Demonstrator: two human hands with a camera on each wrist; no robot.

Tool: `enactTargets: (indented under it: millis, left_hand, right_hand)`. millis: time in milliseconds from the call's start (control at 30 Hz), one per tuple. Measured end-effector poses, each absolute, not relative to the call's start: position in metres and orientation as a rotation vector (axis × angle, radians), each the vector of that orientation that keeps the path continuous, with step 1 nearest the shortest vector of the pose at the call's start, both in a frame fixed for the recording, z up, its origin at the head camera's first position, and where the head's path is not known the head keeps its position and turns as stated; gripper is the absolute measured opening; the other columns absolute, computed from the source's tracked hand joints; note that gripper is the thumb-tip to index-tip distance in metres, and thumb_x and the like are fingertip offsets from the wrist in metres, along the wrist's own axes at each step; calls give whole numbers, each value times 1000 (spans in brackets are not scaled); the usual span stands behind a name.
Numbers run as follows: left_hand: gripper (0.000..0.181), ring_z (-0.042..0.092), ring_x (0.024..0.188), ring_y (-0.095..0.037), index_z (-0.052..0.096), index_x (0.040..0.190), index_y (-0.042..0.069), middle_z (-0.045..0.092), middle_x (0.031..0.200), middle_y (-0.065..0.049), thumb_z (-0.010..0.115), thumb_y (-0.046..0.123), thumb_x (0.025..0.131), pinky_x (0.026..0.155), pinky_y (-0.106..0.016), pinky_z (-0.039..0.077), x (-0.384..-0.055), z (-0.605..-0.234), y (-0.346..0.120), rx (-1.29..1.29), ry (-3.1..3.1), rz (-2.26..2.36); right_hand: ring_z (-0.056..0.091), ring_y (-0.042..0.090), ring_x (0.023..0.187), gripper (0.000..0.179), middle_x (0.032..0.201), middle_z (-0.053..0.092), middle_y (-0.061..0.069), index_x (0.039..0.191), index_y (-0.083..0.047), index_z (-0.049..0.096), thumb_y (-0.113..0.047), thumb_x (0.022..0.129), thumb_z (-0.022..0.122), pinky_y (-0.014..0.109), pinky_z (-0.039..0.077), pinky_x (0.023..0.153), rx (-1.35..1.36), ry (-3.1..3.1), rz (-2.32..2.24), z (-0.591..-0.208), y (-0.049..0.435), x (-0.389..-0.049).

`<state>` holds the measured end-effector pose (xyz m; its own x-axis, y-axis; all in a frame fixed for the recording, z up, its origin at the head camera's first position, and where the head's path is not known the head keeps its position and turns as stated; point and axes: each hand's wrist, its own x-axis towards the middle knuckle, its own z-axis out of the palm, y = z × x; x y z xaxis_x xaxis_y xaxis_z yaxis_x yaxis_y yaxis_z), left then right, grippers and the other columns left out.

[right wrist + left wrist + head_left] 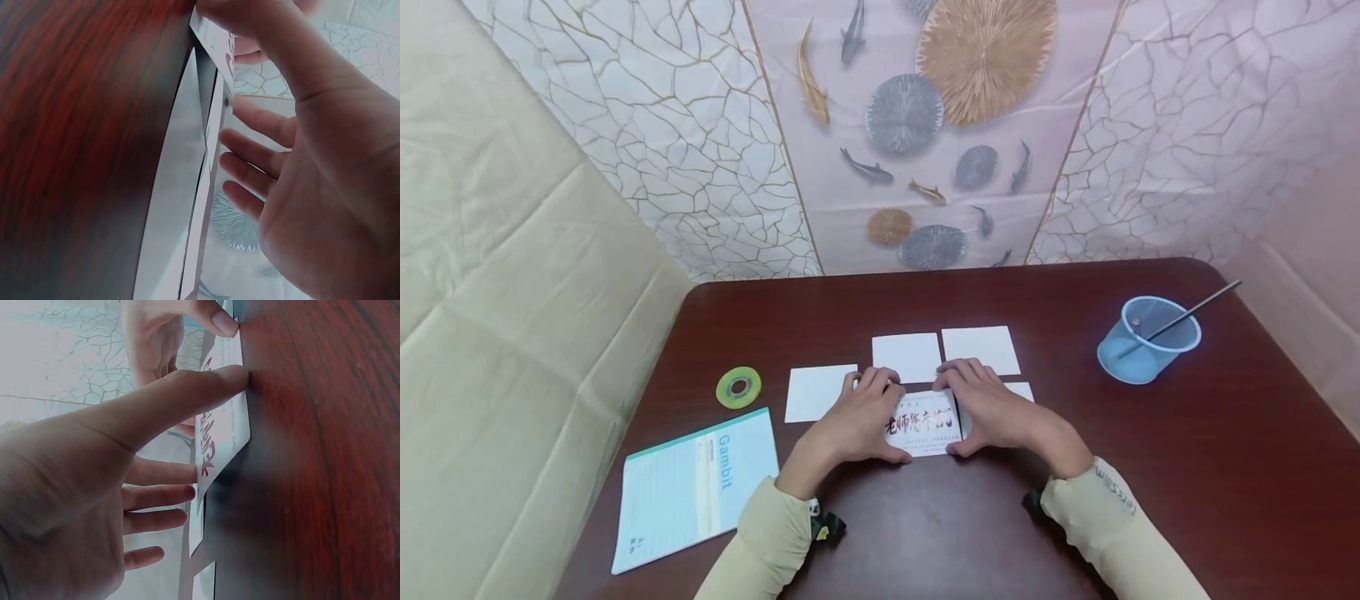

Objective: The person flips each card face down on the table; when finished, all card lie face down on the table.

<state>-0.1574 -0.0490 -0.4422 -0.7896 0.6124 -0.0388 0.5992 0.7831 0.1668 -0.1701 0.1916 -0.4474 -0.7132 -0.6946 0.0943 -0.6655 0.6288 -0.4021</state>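
A white card with large red handwritten-style characters (922, 423) lies in front of me between both hands. My left hand (859, 417) holds its left side, thumb at the near edge and fingers toward the far edge. On the opposite side my right hand (996, 412) grips it likewise, thumb at the near right corner. The left wrist view shows the left thumb (212, 384) on the card's edge. Blank white cards surround it: one at left (816, 393), two behind (906, 357) (981, 348), and one at right (1021, 390), partly hidden by my right hand.
A Gambit notebook (677, 492) lies at the left on the dark red table (1037, 308), with a green tape roll (724, 390) behind it. At the back right stands a blue mesh pen holder (1138, 362) with a thin dark stick (1206, 302) leaning in it.
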Motion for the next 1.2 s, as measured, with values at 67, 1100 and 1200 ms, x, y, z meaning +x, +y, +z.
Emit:
enactTargets:
  millis: [67,1100,1200]
  left_hand:
    - [95,38,123,-23,51,136,8,46,134,-7,80,66,66,102,-49,27,-159,-442,-48,975,2878,232]
    - [94,43,116,-19,44,140,11,51,122,-3,79,62,69,102,-49,25,-161,-438,-50,1083,2921,423]
    - [93,44,116,-18,45,139,10,51,123,-2,78,62,70,102,-48,25,-162,-437,-46,1105,2934,437]
  right_hand:
    - [36,30,121,84,135,43,17,121,-4,49,-40,59,92,50,32,99,-1146,2779,-645,-446,193,-171]
    - [36,22,126,87,139,43,14,128,-5,49,-53,64,85,44,31,103,-1228,2833,-728,-436,190,-170]
    - [35,22,127,91,142,41,13,130,-6,48,-53,63,86,45,30,103,-1207,2825,-751,-434,191,-170]
